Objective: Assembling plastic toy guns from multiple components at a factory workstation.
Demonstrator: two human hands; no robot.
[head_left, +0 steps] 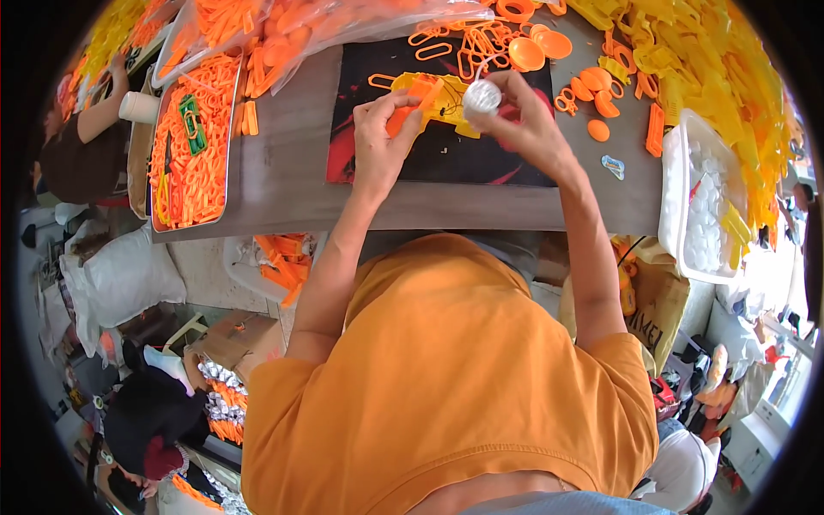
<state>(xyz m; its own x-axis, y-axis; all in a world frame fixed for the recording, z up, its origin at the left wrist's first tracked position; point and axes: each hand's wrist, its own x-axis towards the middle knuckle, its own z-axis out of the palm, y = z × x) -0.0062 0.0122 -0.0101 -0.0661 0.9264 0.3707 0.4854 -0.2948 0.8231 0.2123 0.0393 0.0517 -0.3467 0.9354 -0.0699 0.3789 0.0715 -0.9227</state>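
Observation:
Above a black mat with red patterns (489, 159), my left hand (381, 142) is closed around an orange plastic piece (421, 93), gripping it between thumb and fingers. My right hand (530, 129) pinches a round white spool (482, 97) that looks wound with string; a pale strand rises from its top. Between the hands is a yellow plastic part (463, 125) with thin dark lines across it, perhaps wires. Whether my left fingers also touch the yellow part is hidden. Orange elongated rings (433, 51) and round orange cups (527, 54) lie beyond my hands.
At the left stands a tray of small orange parts (193, 184) with a green piece (192, 124) on top. A white bin of clear pieces (673, 210) stands at the right, beside heaped yellow parts (712, 69). Orange-filled plastic bags (300, 34) cover the back. Other people sit nearby.

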